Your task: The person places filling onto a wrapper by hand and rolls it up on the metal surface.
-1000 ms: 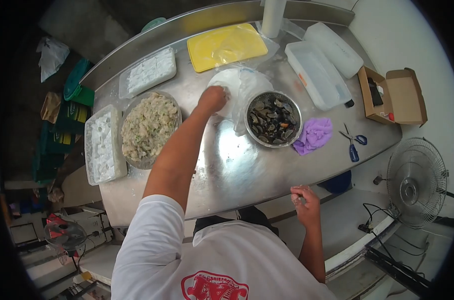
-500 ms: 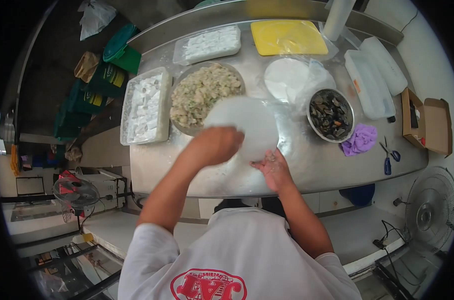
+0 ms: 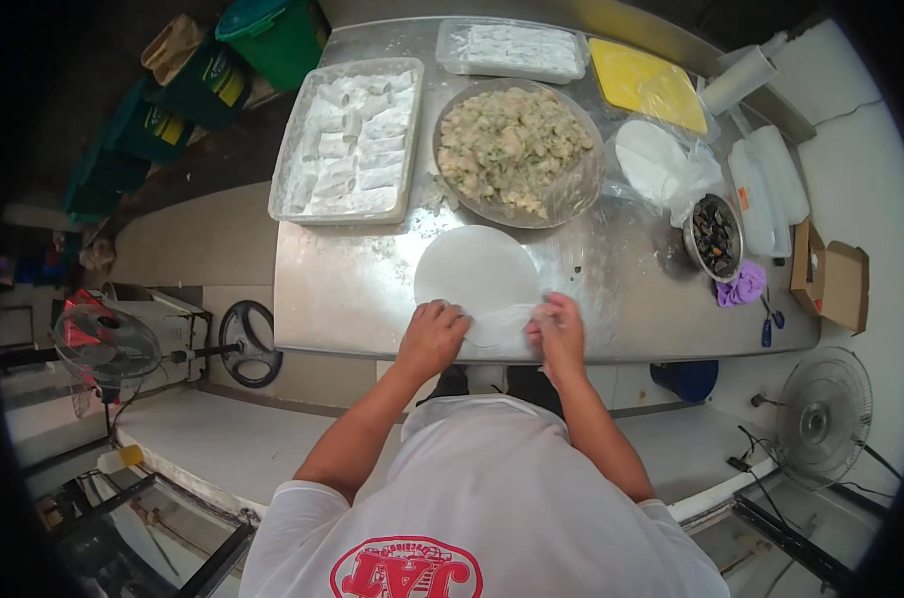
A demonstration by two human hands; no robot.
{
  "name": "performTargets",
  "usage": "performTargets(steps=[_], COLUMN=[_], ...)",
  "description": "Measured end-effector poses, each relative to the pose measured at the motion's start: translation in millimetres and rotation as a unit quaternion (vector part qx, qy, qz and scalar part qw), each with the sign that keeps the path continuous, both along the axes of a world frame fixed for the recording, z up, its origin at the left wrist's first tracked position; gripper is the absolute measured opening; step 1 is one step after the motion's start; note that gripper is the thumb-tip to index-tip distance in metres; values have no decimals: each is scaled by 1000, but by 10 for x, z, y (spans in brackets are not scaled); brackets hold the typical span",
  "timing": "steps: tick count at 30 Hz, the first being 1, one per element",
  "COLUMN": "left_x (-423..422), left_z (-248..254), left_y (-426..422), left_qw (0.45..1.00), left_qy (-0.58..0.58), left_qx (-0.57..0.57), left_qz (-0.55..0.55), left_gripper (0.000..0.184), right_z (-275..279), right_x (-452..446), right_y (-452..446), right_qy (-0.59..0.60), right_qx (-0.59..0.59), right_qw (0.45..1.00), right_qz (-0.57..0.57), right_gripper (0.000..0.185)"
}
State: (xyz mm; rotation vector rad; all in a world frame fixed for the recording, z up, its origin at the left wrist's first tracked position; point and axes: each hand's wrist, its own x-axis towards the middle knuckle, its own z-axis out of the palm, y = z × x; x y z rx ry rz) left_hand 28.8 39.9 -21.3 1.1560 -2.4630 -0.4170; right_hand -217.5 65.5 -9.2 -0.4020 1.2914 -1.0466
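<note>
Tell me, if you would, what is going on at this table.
A person's left hand and right hand are both at the near edge of a round white sheet on the metal table; blur hides the exact grip. Beyond the sheet, a heaped pale mixture fills a wide bowl. To the bowl's left, a tray holds white-dusted pieces.

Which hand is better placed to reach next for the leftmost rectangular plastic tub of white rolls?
Probably the left hand: the leftmost rectangular plastic tub sits ahead and to its left. The right hand is farther away, at the right near edge of the round white sheet.
</note>
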Motion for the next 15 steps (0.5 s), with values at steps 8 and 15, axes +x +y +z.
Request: performTargets(steps=[8, 15], left_x=[60, 44], left_z=[142, 123], left_y=[-160, -314], left_qw=[999, 977], left_qy=[27, 100], left_qx=[20, 163], left_qz=[-29, 90], left_gripper=[26, 33], right_z=[577, 91], right_x=[314, 261], right_y=[-98, -259], right_qy=[468, 533], right_qx=[-420, -234], right_qw=[722, 782], right_qz=[290, 222], right_gripper=[51, 32])
